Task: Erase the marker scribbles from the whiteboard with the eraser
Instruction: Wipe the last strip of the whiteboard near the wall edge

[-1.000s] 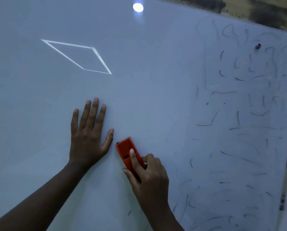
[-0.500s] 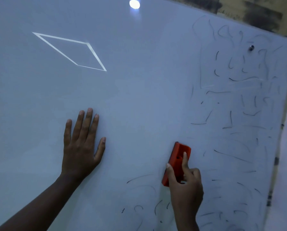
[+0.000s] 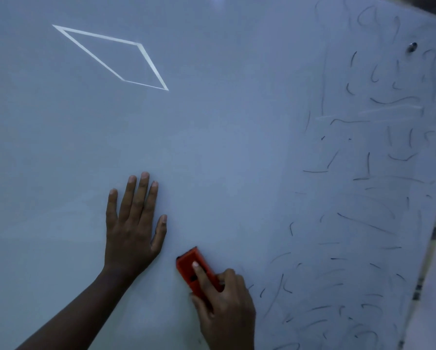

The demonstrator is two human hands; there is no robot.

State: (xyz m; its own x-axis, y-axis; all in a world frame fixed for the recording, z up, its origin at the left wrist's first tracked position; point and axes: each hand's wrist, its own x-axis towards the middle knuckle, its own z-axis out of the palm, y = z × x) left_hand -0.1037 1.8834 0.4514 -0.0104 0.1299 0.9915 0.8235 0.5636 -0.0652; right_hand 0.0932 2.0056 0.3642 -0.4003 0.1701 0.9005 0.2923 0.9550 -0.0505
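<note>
Whiteboard [image 3: 224,147] fills nearly the whole frame, dim bluish light. Its right edge runs down the right side of the frame; top right corner cut off.

Left hand [image 3: 132,228], lower centre-left: palm flat on the board, fingers straight and close together, thumb held apart to the right. Holds nothing. Forearm runs off the bottom left corner.

Right hand [image 3: 224,306], bottom centre: grips the orange eraser [image 3: 190,262], index finger laid along its top, thumb on its lower side, other fingers curled behind. Wrist cut off by the bottom edge. Eraser lies against the board, tilted, its free end pointing to the upper left, just beside the left thumb's base but apart from it. The hand hides the eraser's rear half; the felt side faces the board, not visible.

Marker scribbles [image 3: 363,223]: short dark strokes scattered over the right third of the frame, top to bottom. Many are faint, smeared or blurred; no shapes readable. Nearest strokes lie just right of the right hand.

Small dark round spot [image 3: 412,47], upper right of the board; too small to identify.

Pale diamond outline [image 3: 141,46], upper left.
</note>
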